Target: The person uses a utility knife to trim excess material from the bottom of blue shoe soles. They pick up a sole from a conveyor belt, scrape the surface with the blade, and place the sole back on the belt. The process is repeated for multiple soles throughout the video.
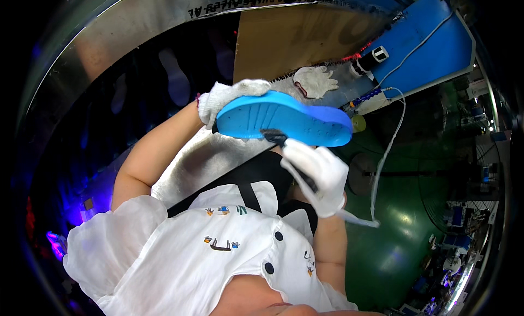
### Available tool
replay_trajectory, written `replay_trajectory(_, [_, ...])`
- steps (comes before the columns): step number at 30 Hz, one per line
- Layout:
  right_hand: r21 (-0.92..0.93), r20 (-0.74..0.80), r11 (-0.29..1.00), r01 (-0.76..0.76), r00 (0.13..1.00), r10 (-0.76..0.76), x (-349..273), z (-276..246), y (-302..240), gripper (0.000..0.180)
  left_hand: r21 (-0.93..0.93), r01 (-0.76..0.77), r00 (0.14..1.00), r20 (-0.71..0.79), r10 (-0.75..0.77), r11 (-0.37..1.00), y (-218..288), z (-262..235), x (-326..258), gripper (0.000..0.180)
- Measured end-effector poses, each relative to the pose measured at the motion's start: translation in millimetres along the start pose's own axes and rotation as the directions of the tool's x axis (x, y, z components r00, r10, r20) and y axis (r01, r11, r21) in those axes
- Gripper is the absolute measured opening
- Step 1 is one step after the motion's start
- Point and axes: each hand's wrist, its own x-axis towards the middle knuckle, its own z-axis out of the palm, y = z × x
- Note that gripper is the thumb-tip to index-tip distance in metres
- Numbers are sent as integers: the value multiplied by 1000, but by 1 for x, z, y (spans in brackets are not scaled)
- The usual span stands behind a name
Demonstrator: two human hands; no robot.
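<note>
My left hand (226, 100), in a white knit glove, is closed around the heel end and far edge of a blue shoe sole (289, 116). The sole is tilted up, its grooved face toward me. My right hand (322, 174), also in a white glove, grips a brush (274, 136) with dark bristles. Its bristle end meets the sole's near edge. A thin clear hose (388, 146) hangs in a loop and runs to the underside of my right hand; its join with the brush handle is hidden.
Several soles (176, 78) lie on a dark surface at the left. Beyond the sole are a cardboard sheet (305, 40), a loose white glove (317, 82) and a black-and-white cylinder (372, 60). A blue panel (436, 40) stands far right. A shiny metal surface (188, 166) lies beneath my left forearm.
</note>
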Motion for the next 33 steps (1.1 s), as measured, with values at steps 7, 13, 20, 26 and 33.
replay_trajectory(7, [-103, -27, 994, 38, 999, -41, 5, -18, 0, 29, -1, -36, 999, -28, 35, 999, -1, -13, -2, 60])
replay_trajectory(13, [423, 39, 892, -159, 987, 157, 7, -11, -1, 26, -609, 2, 989, 120, 89, 793, -41, -5, 16, 83])
replay_trajectory(20, [-4, -224, 994, 105, 969, -103, 18, 34, -16, 25, -766, -290, 956, -203, 212, 574, -56, 67, 6, 95])
replay_trajectory(26, [732, -348, 681, 22, 871, 346, -8, 16, -19, 23, -685, -426, 822, -19, 569, 592, 5, 37, -73, 110])
replay_trajectory(33, [706, -335, 698, -120, 812, 478, -1, 21, -20, 20, -669, -562, 656, -2, 754, 487, 106, -4, -124, 90])
